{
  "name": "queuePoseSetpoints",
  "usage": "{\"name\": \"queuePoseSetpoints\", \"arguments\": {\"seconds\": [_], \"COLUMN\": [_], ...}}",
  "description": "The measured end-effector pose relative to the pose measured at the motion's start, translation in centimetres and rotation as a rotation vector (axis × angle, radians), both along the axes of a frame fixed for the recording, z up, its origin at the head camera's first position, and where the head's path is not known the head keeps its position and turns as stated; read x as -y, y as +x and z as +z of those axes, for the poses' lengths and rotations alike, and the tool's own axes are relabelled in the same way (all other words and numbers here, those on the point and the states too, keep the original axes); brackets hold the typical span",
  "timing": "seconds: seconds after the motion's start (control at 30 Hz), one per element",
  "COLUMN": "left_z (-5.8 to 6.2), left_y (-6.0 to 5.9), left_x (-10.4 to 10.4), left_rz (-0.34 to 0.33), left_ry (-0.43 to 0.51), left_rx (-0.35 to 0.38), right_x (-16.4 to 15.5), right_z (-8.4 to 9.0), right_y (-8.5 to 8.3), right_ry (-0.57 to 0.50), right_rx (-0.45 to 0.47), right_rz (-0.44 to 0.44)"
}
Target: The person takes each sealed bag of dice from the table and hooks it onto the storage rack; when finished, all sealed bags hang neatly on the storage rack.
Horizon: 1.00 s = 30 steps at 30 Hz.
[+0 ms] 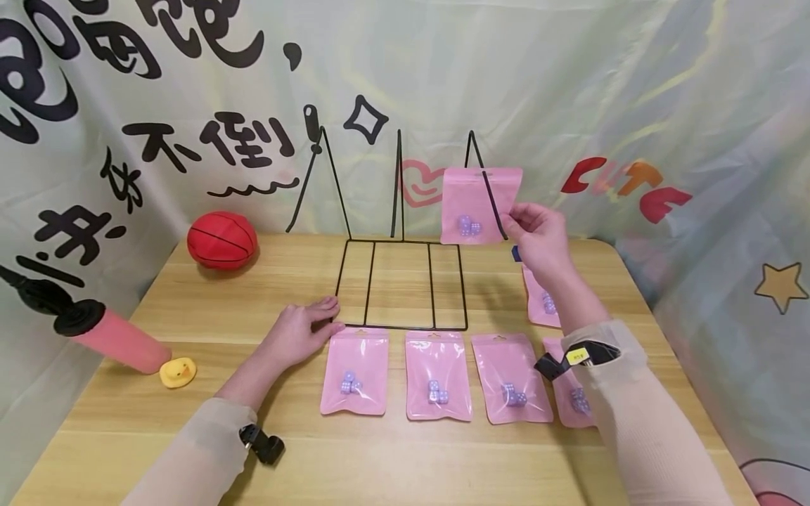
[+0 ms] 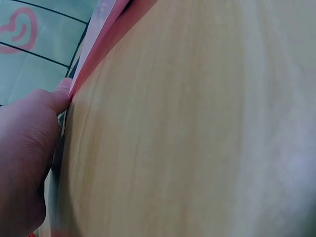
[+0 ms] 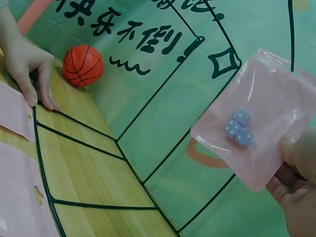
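My right hand [image 1: 538,232] pinches the right edge of a pink zip bag [image 1: 465,200] with lilac dice [image 3: 239,129] inside. The bag is upright at the right arm of a black wire rack [image 1: 418,328]. That arm crosses in front of the bag; I cannot tell whether it passes through the hang hole. At the rack's front left corner, my left hand [image 1: 304,330] holds the base wire between thumb and fingers. Right beside its thumb lies another pink bag [image 1: 354,351]; more such bags, among them this one [image 1: 436,358], lie in front of the rack.
A red ball [image 1: 221,240] sits at the back left of the wooden table [image 1: 316,450]. Nearer, a pink cylinder with a black top [image 1: 126,341] lies beside a yellow rubber duck [image 1: 178,372]. A further pink bag [image 1: 538,299] lies under the right forearm. Printed cloth [image 1: 538,70] hangs behind.
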<state>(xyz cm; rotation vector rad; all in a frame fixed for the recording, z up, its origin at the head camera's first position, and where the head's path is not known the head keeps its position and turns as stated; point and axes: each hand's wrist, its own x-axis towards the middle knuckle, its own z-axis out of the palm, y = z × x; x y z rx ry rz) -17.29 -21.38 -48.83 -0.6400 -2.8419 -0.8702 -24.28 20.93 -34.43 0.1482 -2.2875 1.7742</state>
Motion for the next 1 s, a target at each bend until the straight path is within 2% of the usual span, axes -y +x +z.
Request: {"name": "queuePoseSetpoints", "arguments": {"seconds": [0.23, 0.5, 0.67, 1.0], "left_z": [0.0, 0.0, 0.0, 0.1], "left_y": [0.1, 0.1, 0.1, 0.1], "left_x": [0.0, 0.2, 0.1, -0.1], "left_rz": [0.008, 0.022, 0.011, 0.004], "left_ry": [0.007, -0.003, 0.008, 0.016], "left_rx": [0.021, 0.023, 0.003, 0.015], "right_x": [-1.3, -4.0, -6.3, -10.7], "right_z": [-0.1, 0.2, 0.0, -2.2], "right_y": [0.4, 2.2, 3.5, 5.0], "right_ry": [0.071, 0.205, 0.3, 0.502], "right_rx": [-0.01, 0.006, 0.07, 0.178], "right_rz": [0.011, 0.021, 0.003, 0.02]}}
